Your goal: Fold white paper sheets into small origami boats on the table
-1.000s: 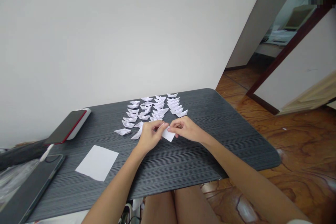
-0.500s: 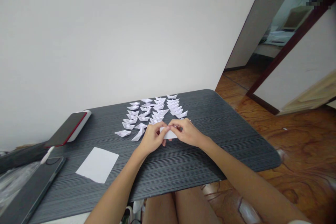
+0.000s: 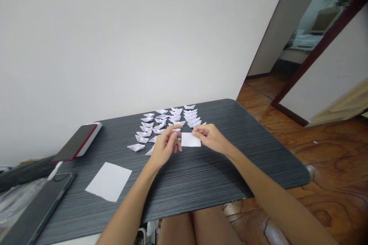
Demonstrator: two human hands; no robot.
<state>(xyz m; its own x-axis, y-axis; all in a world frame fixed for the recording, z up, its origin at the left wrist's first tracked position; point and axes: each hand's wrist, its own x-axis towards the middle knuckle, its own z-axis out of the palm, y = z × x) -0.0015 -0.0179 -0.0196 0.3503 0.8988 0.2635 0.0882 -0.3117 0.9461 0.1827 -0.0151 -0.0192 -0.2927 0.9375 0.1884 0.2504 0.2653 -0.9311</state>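
A small folded piece of white paper point(image 3: 190, 140) hangs above the dark table, pinched at its right edge by my right hand point(image 3: 208, 136). Just left of the paper is my left hand point(image 3: 166, 143), its fingers parted and apparently holding nothing. Behind both hands stand rows of folded white paper boats point(image 3: 159, 123), several of them partly covered by my fingers. Flat on the table at the left lies a square sheet of white paper point(image 3: 109, 182).
The dark striped table point(image 3: 244, 160) meets a white wall point(image 3: 143, 38) at its back edge. To the left are a red-edged dark device point(image 3: 76, 142) on a white box, a phone point(image 3: 43, 206) with a white cable, and crumpled clear plastic point(image 3: 23, 201). A wooden floor point(image 3: 330, 164) lies right.
My left hand has let go of the folded paper and moved left. The paper now shows as a flat rectangle, held by the right hand alone.
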